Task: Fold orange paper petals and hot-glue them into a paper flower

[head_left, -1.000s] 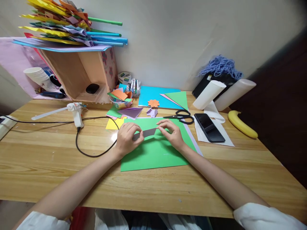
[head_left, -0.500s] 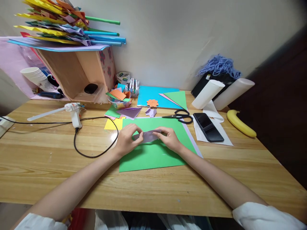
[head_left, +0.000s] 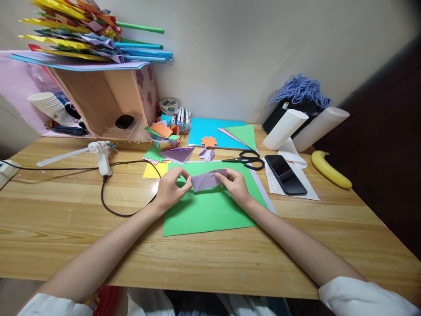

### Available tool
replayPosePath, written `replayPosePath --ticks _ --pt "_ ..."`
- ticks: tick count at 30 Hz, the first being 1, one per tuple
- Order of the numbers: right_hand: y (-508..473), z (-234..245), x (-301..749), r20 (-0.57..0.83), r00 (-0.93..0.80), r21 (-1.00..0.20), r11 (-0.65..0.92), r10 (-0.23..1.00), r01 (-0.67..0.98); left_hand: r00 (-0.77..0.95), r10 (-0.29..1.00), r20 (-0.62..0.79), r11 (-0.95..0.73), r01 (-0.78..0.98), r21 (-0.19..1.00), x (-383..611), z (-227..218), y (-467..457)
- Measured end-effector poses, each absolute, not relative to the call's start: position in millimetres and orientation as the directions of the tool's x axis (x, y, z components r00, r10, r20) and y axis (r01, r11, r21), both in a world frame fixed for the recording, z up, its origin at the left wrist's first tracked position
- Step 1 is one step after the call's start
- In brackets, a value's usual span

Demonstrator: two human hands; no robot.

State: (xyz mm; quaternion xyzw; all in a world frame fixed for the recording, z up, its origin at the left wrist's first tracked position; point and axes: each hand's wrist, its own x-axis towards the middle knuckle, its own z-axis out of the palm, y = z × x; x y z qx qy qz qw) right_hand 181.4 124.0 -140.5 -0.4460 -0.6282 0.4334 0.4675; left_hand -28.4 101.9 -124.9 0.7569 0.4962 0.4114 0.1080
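Observation:
A small folded piece of purple paper (head_left: pixel 206 181) is stretched between my hands, with a diagonal crease showing on its face. My left hand (head_left: pixel 173 188) pinches its left end between thumb and forefinger. At the other end, my right hand (head_left: pixel 236 186) grips it, thumb in front and fingers behind. Both hands are raised a little over a green sheet of paper (head_left: pixel 207 217) lying on the table. Just beyond the sheet are a purple paper flower shape (head_left: pixel 207 154) and black-handled scissors (head_left: pixel 250 160).
A glue gun (head_left: pixel 101 158) with a looping black cord lies left. Behind are a bowl of paper scraps (head_left: pixel 162 136), an orange paper flower (head_left: pixel 209 141) and a blue sheet (head_left: pixel 200 127). To the right are a phone (head_left: pixel 285 174) and a banana (head_left: pixel 330 170).
The purple paper has been lifted slightly and moved right, and its creased face now shows more. My left fingers have slid to its left edge; my right hand has shifted slightly.

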Motion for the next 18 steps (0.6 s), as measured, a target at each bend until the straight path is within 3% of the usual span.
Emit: replayPosePath --ticks 5,9,12,15,18 --pt "127 -142 183 0.21 -0.115 -0.962 0.226 0.971 0.152 0.129 0.837 0.532 -0.46 0.692 0.556 -31 -128 104" --pt "131 -145 185 0.097 -0.116 -0.986 0.111 0.988 0.122 0.092 0.799 0.595 -0.462 0.726 0.509 -35 -126 105" --pt "130 -146 185 0.021 -0.225 -0.987 0.056 0.974 0.15 0.277 0.764 0.583 -0.579 0.692 0.43 -33 -124 103" --pt "127 -145 183 -0.012 -0.291 -0.979 0.048 0.957 0.2 0.504 0.738 0.449 -0.667 0.647 0.37 -27 -123 98" --pt "126 -143 182 -0.019 -0.304 -0.965 0.061 0.953 0.253 0.557 0.755 0.347 -0.655 0.665 0.358 -23 -125 95"
